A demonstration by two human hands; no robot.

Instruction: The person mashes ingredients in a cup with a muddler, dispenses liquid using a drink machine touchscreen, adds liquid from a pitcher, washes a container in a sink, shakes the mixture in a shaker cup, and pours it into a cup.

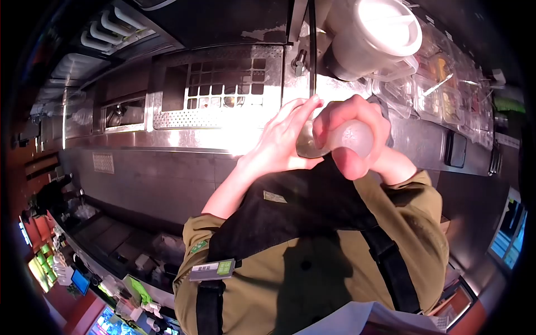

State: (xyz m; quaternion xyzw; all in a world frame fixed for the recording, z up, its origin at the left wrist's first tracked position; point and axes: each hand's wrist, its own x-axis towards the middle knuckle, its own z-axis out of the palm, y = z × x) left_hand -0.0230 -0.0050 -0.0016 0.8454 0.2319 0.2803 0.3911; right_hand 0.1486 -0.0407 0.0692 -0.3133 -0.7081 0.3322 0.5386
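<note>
Whitish, the round-ended object (357,137) is clamped in the curled grip of your right hand (352,113); your left hand (281,137), fingers extended, flanks the clear cup (308,144), its clasp indeterminable. Beyond: the white-lidded pitcher (363,42).

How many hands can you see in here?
2: the left hand, fingers extended, and, just beside it, the right hand, curled around a pale round-topped object. Others in the background may be hidden.
</note>
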